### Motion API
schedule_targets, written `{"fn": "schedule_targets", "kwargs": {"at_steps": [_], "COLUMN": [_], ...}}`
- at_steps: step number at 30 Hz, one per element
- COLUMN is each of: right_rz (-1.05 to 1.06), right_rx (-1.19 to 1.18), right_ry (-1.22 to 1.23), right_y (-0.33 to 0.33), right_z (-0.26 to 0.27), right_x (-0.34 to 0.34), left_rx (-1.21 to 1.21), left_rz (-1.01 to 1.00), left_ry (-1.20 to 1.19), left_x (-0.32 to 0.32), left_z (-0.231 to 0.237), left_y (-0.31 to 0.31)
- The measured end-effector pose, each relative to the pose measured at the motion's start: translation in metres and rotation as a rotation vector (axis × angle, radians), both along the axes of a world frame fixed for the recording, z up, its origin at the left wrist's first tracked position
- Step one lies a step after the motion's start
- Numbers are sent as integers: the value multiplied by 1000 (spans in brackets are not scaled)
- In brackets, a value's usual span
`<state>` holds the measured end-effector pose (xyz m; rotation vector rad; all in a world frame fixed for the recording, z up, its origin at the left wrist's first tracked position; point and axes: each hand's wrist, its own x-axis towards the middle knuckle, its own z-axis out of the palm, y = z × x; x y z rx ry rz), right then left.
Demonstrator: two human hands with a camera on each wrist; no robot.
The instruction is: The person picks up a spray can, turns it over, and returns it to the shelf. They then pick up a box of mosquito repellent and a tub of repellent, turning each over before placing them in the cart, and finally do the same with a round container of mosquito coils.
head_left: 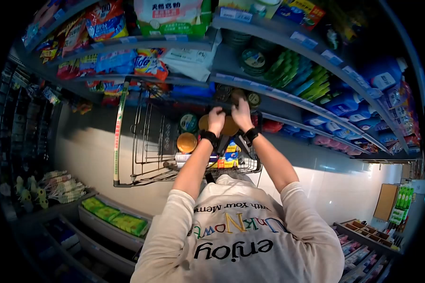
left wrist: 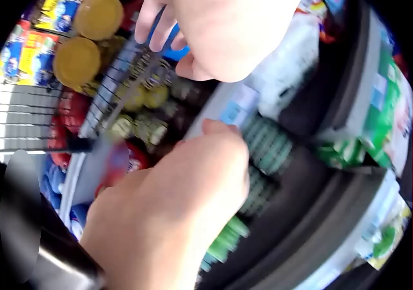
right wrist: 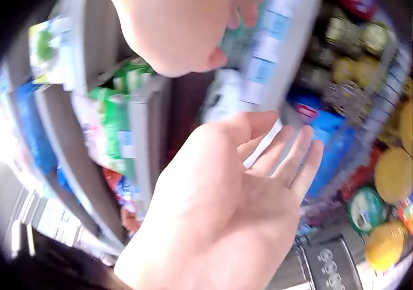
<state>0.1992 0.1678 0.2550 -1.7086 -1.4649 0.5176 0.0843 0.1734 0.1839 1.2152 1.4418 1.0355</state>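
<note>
My left hand [head_left: 216, 121] hangs over the shopping cart [head_left: 132, 137], palm up with fingers loosely spread [right wrist: 293, 161] and nothing in them. My right hand [head_left: 242, 116] reaches a little farther toward the lower shelf. Its fingertips come right at a dark brown round item [head_left: 237, 95] in the head view, while the right wrist view shows bare space between thumb and fingers [right wrist: 245, 13]. Below the hands, jars with golden lids [head_left: 186, 142] and a green-lidded tin [head_left: 189, 123] stand in the cart. Yellow-and-blue boxes [head_left: 230, 159] lie nearer my body.
Lower-shelf jars [left wrist: 148, 132] sit just past the cart's rim. Above them, the shelf edge [head_left: 269, 89] carries price labels, with stacked green tins [head_left: 253, 61] behind. Detergent bags [head_left: 148, 63] fill the left shelves; blue bottles [head_left: 385, 75] line the right. Another rack [head_left: 113, 217] stands behind at left.
</note>
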Motion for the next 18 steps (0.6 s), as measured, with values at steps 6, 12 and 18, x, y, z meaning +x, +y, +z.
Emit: {"fn": "schedule_targets", "kwargs": {"at_steps": [6,12,18], "right_rz": [-59,-416,-460], "right_rx": [-652,-993,-1177], "right_ry": [382,947,1213], "right_y": [-109,-173,-153], "right_z": [-204,-254,-295], "right_x": [15,11,-26], "left_rx": [-502,-842,-1016], "left_rz": [9,180,383], "left_ry": [-246,-312,-409], "left_x": [-53,-81,-90], "left_z": [-88,-155,-224], "left_y": [-95,-159,-182]}}
